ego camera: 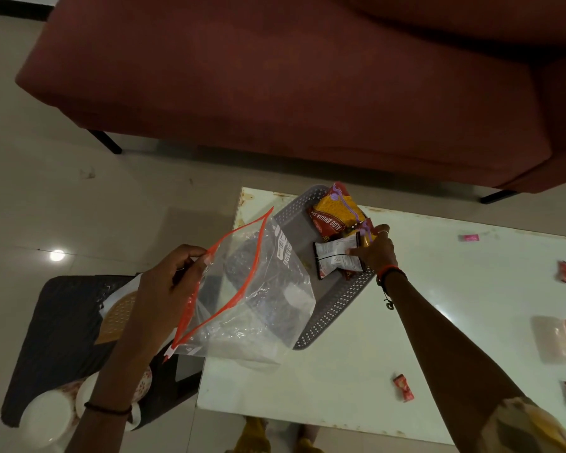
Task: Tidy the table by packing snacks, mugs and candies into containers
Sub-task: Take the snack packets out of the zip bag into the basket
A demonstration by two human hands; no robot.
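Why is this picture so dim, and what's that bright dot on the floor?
Head view: weak light leaves colours muddy; the dot looks like a lamp reflected in glossy tiles; the table shows soft glare; the wide lens bows the sofa edge.

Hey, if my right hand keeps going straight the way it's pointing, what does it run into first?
The white snack packet in the grey basket: the right hand pinches its edge now. Beyond it lies the red-and-yellow packet, though depth is unclear.

snack packets (339, 210) | in grey basket (337, 308) (far end) | zip bag (262, 308) open
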